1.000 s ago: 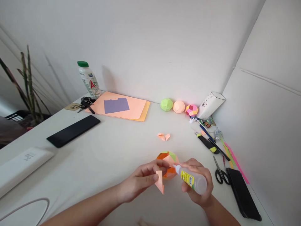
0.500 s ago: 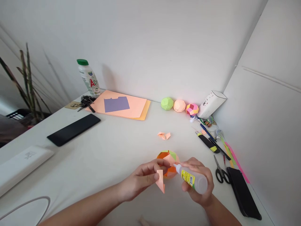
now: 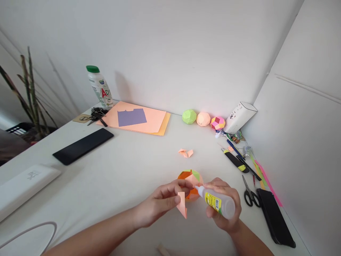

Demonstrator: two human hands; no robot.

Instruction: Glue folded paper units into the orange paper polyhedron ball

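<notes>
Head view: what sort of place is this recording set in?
Probably a home craft desk in a room corner: a white table against plain walls, with coloured paper sheets, folded paper balls and a glue bottle.

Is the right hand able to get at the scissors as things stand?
Probably not at once: the scissors lie close beside the right hand with nothing between them, but that hand is wrapped around the glue bottle.
</notes>
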